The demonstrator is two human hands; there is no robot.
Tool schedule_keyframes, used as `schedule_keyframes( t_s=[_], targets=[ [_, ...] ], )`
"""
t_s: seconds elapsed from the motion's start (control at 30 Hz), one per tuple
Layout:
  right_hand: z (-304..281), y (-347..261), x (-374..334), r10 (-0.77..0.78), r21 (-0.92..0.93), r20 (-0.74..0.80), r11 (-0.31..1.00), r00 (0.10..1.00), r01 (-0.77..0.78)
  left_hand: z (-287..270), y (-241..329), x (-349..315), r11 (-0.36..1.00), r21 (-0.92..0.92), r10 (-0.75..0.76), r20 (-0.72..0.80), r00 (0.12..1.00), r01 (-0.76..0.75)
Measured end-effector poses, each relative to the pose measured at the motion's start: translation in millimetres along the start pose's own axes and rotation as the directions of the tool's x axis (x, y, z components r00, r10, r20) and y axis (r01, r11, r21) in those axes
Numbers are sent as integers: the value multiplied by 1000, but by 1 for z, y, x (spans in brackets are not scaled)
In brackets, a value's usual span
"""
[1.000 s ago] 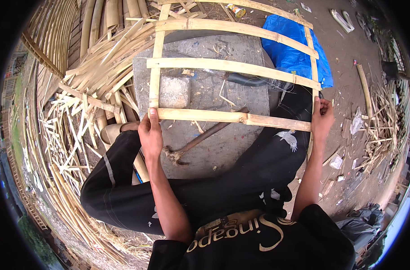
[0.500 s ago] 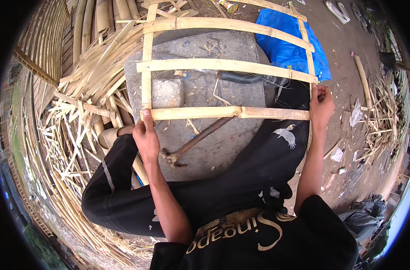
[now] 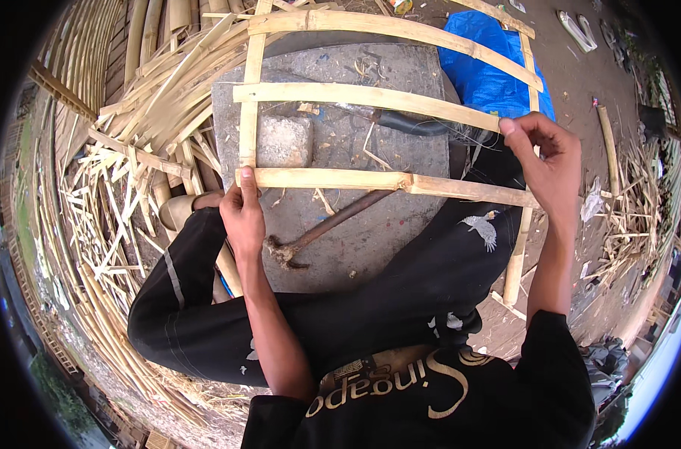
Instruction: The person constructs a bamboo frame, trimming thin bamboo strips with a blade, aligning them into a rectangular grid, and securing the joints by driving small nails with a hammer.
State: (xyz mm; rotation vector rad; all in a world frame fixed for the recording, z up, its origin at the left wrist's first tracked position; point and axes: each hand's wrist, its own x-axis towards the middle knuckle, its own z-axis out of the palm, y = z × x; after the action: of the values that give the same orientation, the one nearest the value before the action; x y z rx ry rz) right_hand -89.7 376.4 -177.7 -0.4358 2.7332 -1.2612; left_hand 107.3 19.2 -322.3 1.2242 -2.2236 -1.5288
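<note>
A ladder-like frame of pale split bamboo slats (image 3: pixel 340 178) spans the space above my crossed legs. My left hand (image 3: pixel 243 213) pinches its near left corner, thumb on top of the slat. With thumb and bent fingers, my right hand (image 3: pixel 548 161) grips the right end of the second slat (image 3: pixel 370 96), covering the joint there. Beneath the frame lies a worn grey slab (image 3: pixel 370 254). On it are a hammer-like tool with a rusty head (image 3: pixel 286 254), a rough stone block (image 3: pixel 280 142), and a tool with a dark handle (image 3: pixel 411 123).
Heaped bamboo strips (image 3: pixel 168 112) and scraps crowd the left side. A blue plastic sheet or bag (image 3: pixel 482 67) lies beyond the frame at right. More bamboo offcuts (image 3: pixel 632 232) litter the ground at far right, and pale sandals (image 3: pixel 577 31) rest farther back.
My right hand has risen a little, and its thumb now lies over the second slat's end. The frame has shifted slightly right and tilted, its right upright showing below the near slat.
</note>
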Motion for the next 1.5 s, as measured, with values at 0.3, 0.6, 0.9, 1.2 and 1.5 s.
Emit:
schedule_keyframes(
  t_s=[0.3, 0.6, 0.9, 1.2, 1.5],
  targets=[
    [157, -5, -131, -90, -413, 475, 855, 876, 312, 2, 17, 0, 998, -59, 20, -5, 1000, -20],
    [201, 33, -85, -115, -320, 18, 940, 993, 115, 4, 13, -2, 1000, -21, 15, -33, 999, -15],
    [206, 47, -66, -162, -409, -129, 907, 978, 96, 3, 17, -2, 999, 27, 17, -10, 1000, -16],
    [210, 47, -60, -214, -255, -133, 951, 968, 175, 6, 23, 2, 1000, 13, 20, 6, 1000, -20],
    [208, 61, -72, -99, -43, -194, 995, 976, 93, 12, 21, -16, 998, -38, -54, -16, 998, 53]
  ],
)
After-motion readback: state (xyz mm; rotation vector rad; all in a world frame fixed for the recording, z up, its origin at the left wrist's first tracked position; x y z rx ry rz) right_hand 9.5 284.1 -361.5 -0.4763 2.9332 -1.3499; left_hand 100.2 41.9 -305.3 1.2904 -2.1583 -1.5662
